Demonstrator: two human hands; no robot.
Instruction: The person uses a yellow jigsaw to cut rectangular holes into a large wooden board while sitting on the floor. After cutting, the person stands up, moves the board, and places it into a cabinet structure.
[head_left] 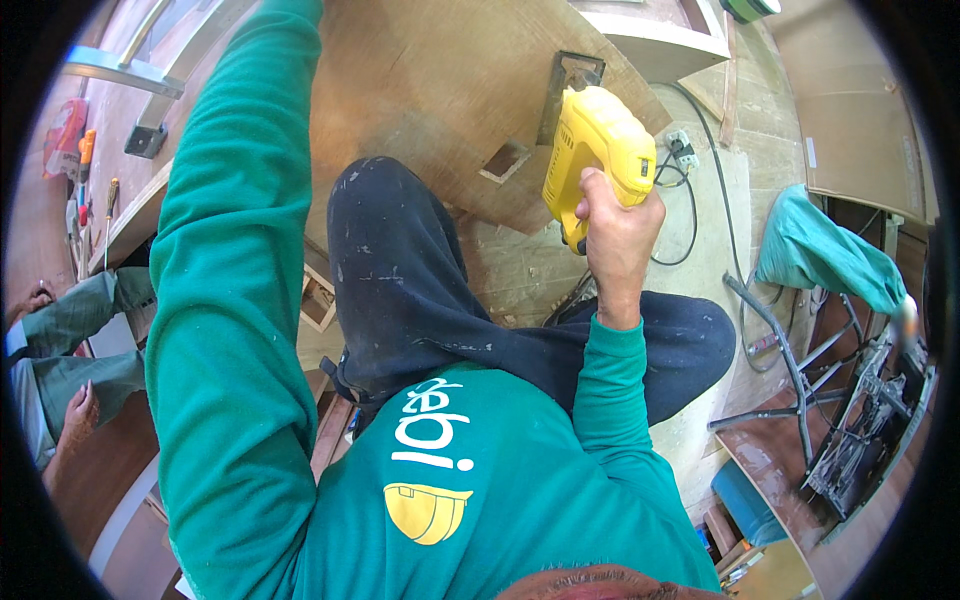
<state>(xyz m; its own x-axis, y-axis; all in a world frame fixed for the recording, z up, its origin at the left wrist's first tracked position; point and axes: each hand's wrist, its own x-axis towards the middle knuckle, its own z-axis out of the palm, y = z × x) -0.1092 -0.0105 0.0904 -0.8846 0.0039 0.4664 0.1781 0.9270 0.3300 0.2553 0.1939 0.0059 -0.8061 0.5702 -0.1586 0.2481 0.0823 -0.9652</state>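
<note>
My right hand (624,225) is wrapped round the handle of a yellow jigsaw (605,135). The dark base plate of the saw rests on a brown plywood sheet (430,70), close to the sheet's right edge. Its blade cannot be made out. A small four-sided hole (504,160) is cut through the plywood, left of the saw. My left arm (235,200) stretches forward along the sheet's left side and leaves the picture at the top, so my left hand is hidden. One bent knee (385,200) is at the near edge of the sheet.
A black cord (735,225) and a socket block (681,150) lie on the floor at right. Beyond them stands a folding metal-legged stand (790,350) with a green cloth bag (825,250). At far left another person's hand (82,405) rests near their legs. Screwdrivers (110,205) lie nearby.
</note>
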